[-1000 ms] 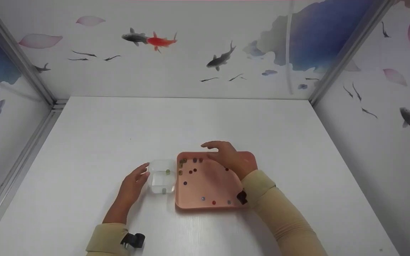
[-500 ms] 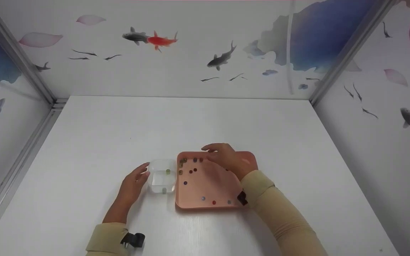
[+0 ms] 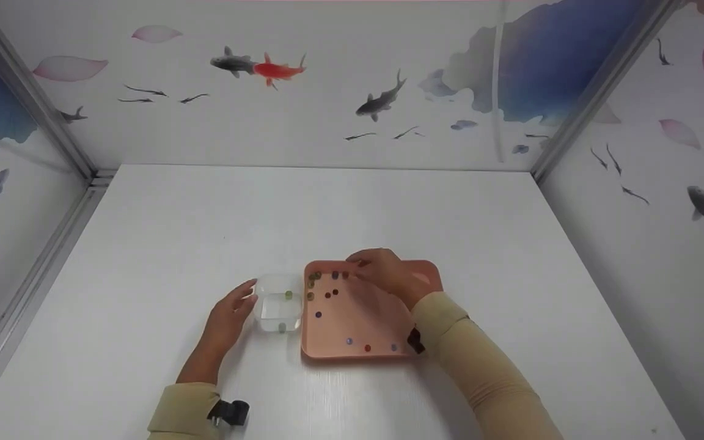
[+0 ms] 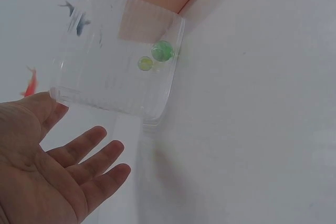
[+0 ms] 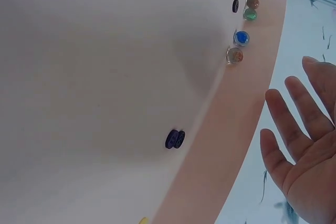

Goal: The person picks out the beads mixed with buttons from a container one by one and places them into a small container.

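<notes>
A pink tray (image 3: pixel 358 327) lies on the white table with several small marbles (image 3: pixel 327 294) scattered in it, most near its far left corner. My right hand (image 3: pixel 364 264) hovers over the tray's far edge, fingers straight (image 5: pixel 294 129) and holding nothing. A blue marble (image 5: pixel 241 38) and a dark purple one (image 5: pixel 175 139) lie along the tray's rim (image 5: pixel 247 103). A clear plastic box (image 3: pixel 278 302) stands against the tray's left side, holding two green marbles (image 4: pixel 161 51). My left hand (image 3: pixel 239 302) rests open beside the box (image 4: pixel 118 59), its thumb (image 4: pixel 44 106) at the box's corner.
The white table (image 3: pixel 327 208) is walled on three sides by panels painted with fish (image 3: pixel 266 68). Metal posts (image 3: pixel 40 116) stand in the back corners. A black wrist camera mount (image 3: pixel 230 412) shows on my left sleeve.
My right hand has sunk a little and drawn in toward the marbles at the tray's far left corner. The left hand and the box have not moved.
</notes>
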A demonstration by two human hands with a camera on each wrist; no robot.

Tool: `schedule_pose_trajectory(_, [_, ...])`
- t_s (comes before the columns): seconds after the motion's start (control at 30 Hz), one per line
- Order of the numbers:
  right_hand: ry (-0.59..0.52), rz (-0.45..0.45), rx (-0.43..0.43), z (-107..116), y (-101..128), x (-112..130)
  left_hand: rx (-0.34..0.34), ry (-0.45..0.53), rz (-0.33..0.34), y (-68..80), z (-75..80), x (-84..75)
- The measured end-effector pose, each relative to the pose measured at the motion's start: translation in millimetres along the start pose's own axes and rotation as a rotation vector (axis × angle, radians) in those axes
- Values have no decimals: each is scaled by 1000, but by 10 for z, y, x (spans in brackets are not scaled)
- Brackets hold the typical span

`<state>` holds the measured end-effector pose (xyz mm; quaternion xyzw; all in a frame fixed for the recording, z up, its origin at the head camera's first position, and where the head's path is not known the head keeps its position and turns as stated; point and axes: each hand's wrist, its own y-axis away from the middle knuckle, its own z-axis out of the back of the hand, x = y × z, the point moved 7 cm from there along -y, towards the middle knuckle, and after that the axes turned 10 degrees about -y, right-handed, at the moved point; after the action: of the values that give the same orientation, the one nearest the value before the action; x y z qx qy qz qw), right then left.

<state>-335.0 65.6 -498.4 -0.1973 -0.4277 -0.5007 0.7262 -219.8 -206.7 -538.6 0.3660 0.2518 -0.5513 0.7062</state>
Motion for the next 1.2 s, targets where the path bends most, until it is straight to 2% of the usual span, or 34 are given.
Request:
schedule_pose_trajectory(0.33, [22,2,-9,-21,-44,-12,0,-5,-3,-4,3,-2])
schedule_pose_trajectory(0.67, [21,-66,14,-39,-70,-77,-4,-5,0,-7,4,1])
schedule_pose_trajectory(0.9, [107,-4,39,-63,-77,-55,2,-9,0,-2,-2,-1])
schedule_pose_trajectory(1.2, [174,-53,67,-153,-116,-109,7,-14,16,-3,-4,8])
